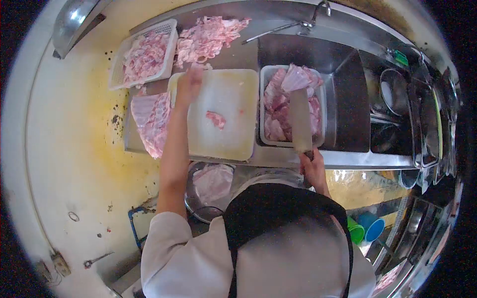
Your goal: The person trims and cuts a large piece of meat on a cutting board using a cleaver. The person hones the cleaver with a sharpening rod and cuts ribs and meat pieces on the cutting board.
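Observation:
My right hand (313, 170) grips the dark handle of a cleaver (300, 121). Its broad blade points away from me, over a white basket (262, 107) of raw meat pieces (276, 102). My left hand (193, 79) reaches over the far left corner of a white cutting board (221, 94), close to a heap of meat scraps (211, 37). The fingers are blurred, so whether they hold anything is unclear. A small meat piece (215, 119) lies mid-board. Left of the board, partly behind my forearm, rests a rib slab (151, 119).
A second white basket (171, 47) of meat cuts stands at the far left. Below the counter, a metal bowl (190, 198) holds another large piece. The sink (348, 109) with its tap (309, 23) is to the right, and buckets (370, 226) stand lower right.

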{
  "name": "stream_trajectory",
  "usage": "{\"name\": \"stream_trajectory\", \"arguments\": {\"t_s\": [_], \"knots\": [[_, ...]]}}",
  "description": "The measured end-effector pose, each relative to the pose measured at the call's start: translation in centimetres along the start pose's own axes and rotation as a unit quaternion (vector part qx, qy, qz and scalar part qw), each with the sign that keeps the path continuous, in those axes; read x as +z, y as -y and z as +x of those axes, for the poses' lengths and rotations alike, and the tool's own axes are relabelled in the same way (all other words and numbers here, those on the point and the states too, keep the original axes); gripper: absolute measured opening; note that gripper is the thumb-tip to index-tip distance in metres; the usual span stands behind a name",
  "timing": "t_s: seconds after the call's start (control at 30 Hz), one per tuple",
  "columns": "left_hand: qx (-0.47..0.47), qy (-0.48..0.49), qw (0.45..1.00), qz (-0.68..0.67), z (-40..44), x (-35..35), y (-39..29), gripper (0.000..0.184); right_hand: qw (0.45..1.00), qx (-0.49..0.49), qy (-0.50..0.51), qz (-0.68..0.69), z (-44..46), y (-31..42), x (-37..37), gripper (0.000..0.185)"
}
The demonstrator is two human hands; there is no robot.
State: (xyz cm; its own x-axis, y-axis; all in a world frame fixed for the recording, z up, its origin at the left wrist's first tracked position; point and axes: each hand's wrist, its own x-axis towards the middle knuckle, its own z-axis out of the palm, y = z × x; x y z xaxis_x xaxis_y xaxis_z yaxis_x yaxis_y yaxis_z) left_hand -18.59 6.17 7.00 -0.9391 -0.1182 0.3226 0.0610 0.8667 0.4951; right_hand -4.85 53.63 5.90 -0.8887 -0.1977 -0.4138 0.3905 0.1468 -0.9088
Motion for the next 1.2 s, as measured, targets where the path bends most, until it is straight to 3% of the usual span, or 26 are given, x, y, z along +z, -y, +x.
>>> {"name": "stream_trajectory", "arguments": {"t_s": [0.03, 0.1, 0.13, 0.2, 0.27, 0.33, 0.37, 0.43, 0.5, 0.67, 0.83, 0.9, 1.0, 1.07, 1.13, 1.2], "knots": [[-0.018, 0.056, 0.998, 0.017, -3.4, 1.5, 1.2, 0.034, 1.0, -0.002, -0.011, -0.006, -0.3, -0.1, -0.4, 0.026], [0.074, 0.106, 0.959, -0.25, -10.2, 4.9, 2.5, 0.028, 0.999, -0.007, -0.036, -0.021, -0.8, -0.6, -1.8, 0.025], [0.069, 0.102, 0.984, -0.125, -12.3, 4.2, -0.5, 0.027, 0.998, -0.009, -0.064, -0.024, -1.2, -0.8, -2.4, 0.025], [0.019, 0.081, 0.995, -0.052, -14.1, 5.6, -5.1, 0.025, 0.993, -0.013, -0.109, -0.035, -1.5, -1.5, -3.7, 0.025], [-0.076, 0.048, 0.984, -0.156, -15.7, 8.3, -7.3, 0.025, 0.992, -0.023, -0.126, -0.018, -1.1, -2.5, -4.8, 0.027], [-0.108, 0.046, 0.969, -0.218, -14.1, 10.0, -12.6, 0.022, 0.988, -0.001, -0.151, -0.019, -0.2, -2.3, -5.1, 0.028], [-0.041, 0.024, 0.966, -0.255, -13.2, 11.4, -14.2, 0.025, 0.987, 0.0, -0.158, -0.021, 0.4, -2.8, -5.6, 0.027], [0.005, -0.032, 0.973, -0.226, -12.3, 12.3, -16.5, 0.028, 0.988, -0.006, -0.153, -0.021, 1.4, -2.3, -5.2, 0.025], [-0.022, -0.056, 0.983, -0.173, -12.4, 11.0, -16.8, 0.027, 0.991, -0.021, -0.127, -0.028, 2.1, -0.5, -4.0, 0.025], [-0.047, -0.084, 0.979, -0.178, -15.2, 7.5, -11.9, 0.023, 0.997, -0.011, -0.056, -0.06, 3.6, 0.9, -0.9, 0.022], [-0.202, -0.178, 0.949, -0.164, -19.1, 2.3, -5.2, 0.019, 0.989, -0.01, 0.039, -0.14, 4.1, -0.7, 3.2, 0.026], [-0.236, -0.2, 0.938, -0.155, -20.4, 0.5, -2.0, 0.017, 0.959, -0.067, 0.082, -0.263, 4.9, -4.1, 4.6, 0.035], [-0.229, -0.237, 0.937, -0.112, -20.2, -3.8, 1.2, 0.017, 0.937, -0.036, 0.114, -0.33, 3.8, -2.6, 6.9, 0.056], [-0.209, -0.278, 0.932, -0.099, -19.3, -6.6, 4.1, 0.019, 0.944, -0.006, 0.149, -0.295, 2.9, 1.3, 8.5, 0.059], [-0.242, -0.296, 0.917, -0.113, -17.9, -9.2, 6.5, 0.022, 0.929, -0.009, 0.133, -0.344, 3.8, 0.8, 8.3, 0.058], [-0.217, -0.326, 0.919, -0.05, -16.1, -11.4, 9.2, 0.026, 0.926, -0.044, 0.116, -0.357, 4.5, -0.7, 7.6, 0.051]]}}
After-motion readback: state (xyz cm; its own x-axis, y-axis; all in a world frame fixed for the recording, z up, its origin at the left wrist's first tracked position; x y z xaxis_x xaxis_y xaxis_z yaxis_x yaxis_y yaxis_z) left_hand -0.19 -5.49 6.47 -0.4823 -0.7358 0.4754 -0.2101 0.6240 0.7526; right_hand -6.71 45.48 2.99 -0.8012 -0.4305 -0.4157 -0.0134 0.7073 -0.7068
